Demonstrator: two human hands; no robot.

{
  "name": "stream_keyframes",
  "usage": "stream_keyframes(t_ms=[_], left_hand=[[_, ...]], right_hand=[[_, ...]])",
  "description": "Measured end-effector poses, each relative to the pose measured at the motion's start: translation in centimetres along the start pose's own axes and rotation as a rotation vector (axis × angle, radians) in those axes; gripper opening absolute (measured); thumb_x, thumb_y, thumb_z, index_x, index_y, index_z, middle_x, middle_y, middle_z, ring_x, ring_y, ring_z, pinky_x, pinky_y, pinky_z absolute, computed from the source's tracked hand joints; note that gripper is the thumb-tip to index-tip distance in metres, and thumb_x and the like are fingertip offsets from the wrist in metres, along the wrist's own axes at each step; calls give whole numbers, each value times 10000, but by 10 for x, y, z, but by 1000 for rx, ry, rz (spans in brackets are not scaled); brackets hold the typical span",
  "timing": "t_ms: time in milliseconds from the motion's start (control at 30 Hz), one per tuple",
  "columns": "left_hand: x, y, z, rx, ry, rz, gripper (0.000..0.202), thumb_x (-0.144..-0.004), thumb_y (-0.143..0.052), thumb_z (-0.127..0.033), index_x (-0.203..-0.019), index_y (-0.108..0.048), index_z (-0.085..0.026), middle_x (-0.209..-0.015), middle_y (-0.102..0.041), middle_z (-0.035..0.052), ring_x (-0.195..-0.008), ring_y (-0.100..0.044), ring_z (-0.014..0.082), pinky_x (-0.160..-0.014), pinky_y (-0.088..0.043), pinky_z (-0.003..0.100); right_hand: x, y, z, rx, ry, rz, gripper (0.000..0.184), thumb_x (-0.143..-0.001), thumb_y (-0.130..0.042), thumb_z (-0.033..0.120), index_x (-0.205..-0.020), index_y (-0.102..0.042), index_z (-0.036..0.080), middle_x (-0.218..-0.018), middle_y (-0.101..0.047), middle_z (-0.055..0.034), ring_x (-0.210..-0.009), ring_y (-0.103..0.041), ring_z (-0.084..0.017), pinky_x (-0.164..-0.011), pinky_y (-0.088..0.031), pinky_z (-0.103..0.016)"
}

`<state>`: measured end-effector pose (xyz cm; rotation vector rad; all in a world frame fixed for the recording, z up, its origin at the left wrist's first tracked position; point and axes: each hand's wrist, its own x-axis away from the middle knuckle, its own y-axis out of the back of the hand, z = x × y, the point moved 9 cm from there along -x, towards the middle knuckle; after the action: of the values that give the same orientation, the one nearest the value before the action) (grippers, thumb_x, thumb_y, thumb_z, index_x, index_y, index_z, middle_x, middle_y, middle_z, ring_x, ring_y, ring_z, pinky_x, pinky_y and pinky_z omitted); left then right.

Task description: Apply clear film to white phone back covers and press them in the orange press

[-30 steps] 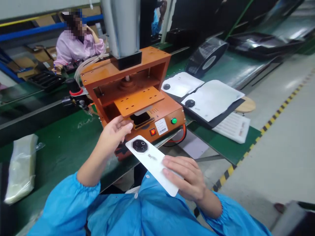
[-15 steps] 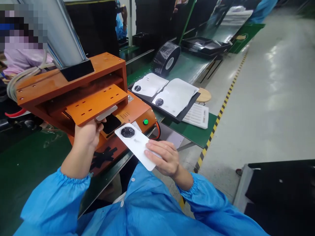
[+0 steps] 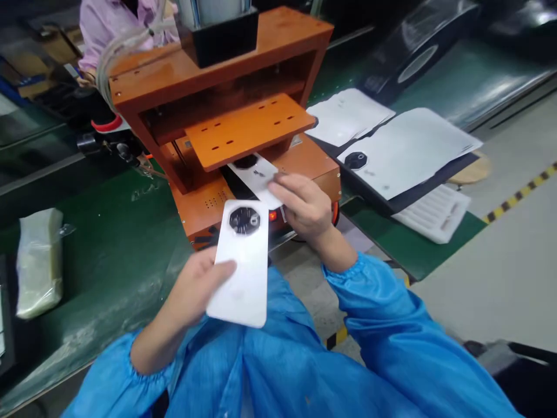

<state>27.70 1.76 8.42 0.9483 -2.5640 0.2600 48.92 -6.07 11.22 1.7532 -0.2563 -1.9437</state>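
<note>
Right now left hand is clamped on a white phone back cover, thumb on top near the lower edge, fingers under it, camera ring end pointing to 12 o'clock; held flat and clear of the machine, likely so the finished face stays untouched and out of the way. Right hand sits at about 1 o'clock from that cover, fingers pinched together on the near end of a second white cover that lies in the slot of the orange press fixture, under the orange press plate; grip is at the tail end, probably so fingers stay out from beneath the plate. Second cover runs from the right hand toward 10–11 o'clock, touching the fingertips, its camera hole just under the plate edge. The two covers are near each other but apart. Outward: a red lit button just beside the right hand at 8 o'clock, green bench under the fixture, white sheets with black rings at 2 o'clock, well apart, a clear plastic bag far at 9 o'clock, and a person in pink at 11 o'clock behind the fixture.
</note>
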Motion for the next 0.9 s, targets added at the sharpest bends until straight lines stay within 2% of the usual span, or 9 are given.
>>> stream_keyframes(t_ms=[67, 167, 267, 333, 433, 533, 633, 767, 900], left_hand=[[26, 20, 35, -24, 80, 12, 428, -747, -844, -559, -828, -780, -144, -656, -755, 83, -504, -682, 205, -421, -484, 240], [42, 68, 70, -15, 88, -187, 465, -703, -890, -586, -821, -771, -152, -628, -747, 68, -504, -694, 219, -424, -496, 241], [48, 104, 101, 51, 93, -374, 518, -653, -917, -603, -868, -770, -156, -659, -765, 67, -484, -687, 225, -418, -516, 265], [48, 116, 117, 96, 91, -417, 529, -633, -931, -595, -879, -770, -155, -694, -780, 71, -489, -687, 223, -436, -544, 280], [48, 123, 134, 134, 84, -401, 514, -639, -934, -573, -887, -779, -151, -711, -786, 73, -509, -698, 222, -468, -573, 291], [48, 125, 142, 139, 87, -358, 503, -663, -925, -566, -904, -791, -144, -715, -787, 78, -511, -698, 218, -474, -572, 286], [48, 121, 143, 141, 84, -319, 513, -668, -926, -579, -899, -793, -140, -712, -785, 85, -498, -690, 219, -475, -568, 290], [55, 114, 134, 120, 43, -356, 469, -732, -896, -560, -911, -793, -139, -731, -793, 85, -521, -696, 209, -496, -547, 265], [57, 109, 119, 37, 7, -354, 417, -812, -829, -542, -935, -797, -146, -760, -801, 78, -577, -724, 228, -514, -531, 265]], right_hand=[[-11, -22, -12, -28, -54, 112, 436, -1094, -457, 151, -1413, -723, 282, -1375, -750, -75, -1340, -692, -253, -1118, -618, -472], [-22, -49, -27, -32, -135, 292, 442, -1095, -436, 168, -1414, -729, 260, -1417, -727, -66, -1373, -666, -258, -1166, -591, -493], [-30, -61, -35, -64, -170, 458, 456, -1049, -488, 159, -1431, -725, 240, -1444, -716, -66, -1373, -664, -279, -1186, -575, -518], [-36, -61, -36, -110, -163, 555, 451, -1019, -562, 184, -1438, -723, 233, -1450, -716, -69, -1378, -658, -303, -1205, -549, -545], [-43, -58, -36, -195, -133, 676, 462, -997, -691, 337, -1446, -721, 237, -1488, -694, -69, -1406, -629, -335, -1226, -514, -556], [-49, -60, -36, -257, -130, 731, 510, -981, -732, 483, -1437, -732, 254, -1500, -686, -67, -1423, -607, -350, -1236, -487, -564], [-51, -65, -37, -244, -194, 689, 496, -1001, -703, 480, -1445, -726, 259, -1509, -675, -81, -1430, -596, -352, -1254, -461, -578], [-43, -71, -39, -114, -314, 579, 587, -1010, -670, 437, -1527, -642, 160, -1568, -614, -168, -1453, -574, -381, -1272, -442, -589], [-39, -80, -33, -9, -259, 572, 565, -1040, -618, 438, -1518, -628, 137, -1546, -634, -166, -1436, -591, -376, -1251, -454, -593]])
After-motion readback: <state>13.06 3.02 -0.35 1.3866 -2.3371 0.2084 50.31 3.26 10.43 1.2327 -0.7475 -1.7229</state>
